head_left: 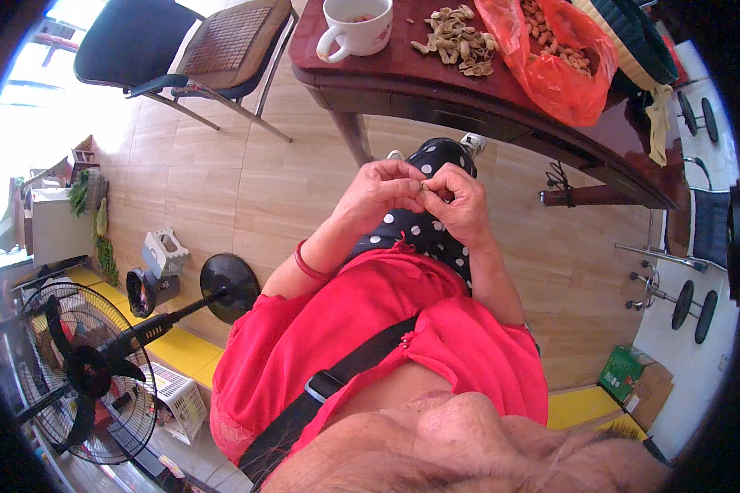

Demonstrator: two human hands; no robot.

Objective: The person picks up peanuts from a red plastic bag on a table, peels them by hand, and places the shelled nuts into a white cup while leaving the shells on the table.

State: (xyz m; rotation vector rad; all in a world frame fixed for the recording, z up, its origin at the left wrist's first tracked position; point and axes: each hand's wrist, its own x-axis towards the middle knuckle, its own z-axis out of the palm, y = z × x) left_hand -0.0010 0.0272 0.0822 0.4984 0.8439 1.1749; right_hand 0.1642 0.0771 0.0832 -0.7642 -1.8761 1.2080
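My left hand (378,193) and my right hand (460,201) meet over my lap, fingertips pinched together on a small peanut (423,186). Both hands hang just below the front edge of a dark red wooden table (436,90). On the table lie a pile of empty peanut shells (459,41), an orange plastic bag of peanuts (563,57) and a white mug (355,29) with a few shelled nuts inside. A red band circles my left wrist.
A dark chair with a woven seat pad (222,45) stands at the table's left. A black standing fan (86,370) is at lower left beside a white basket (177,398). Stool bases (682,304) and a cardboard box (637,382) sit at right.
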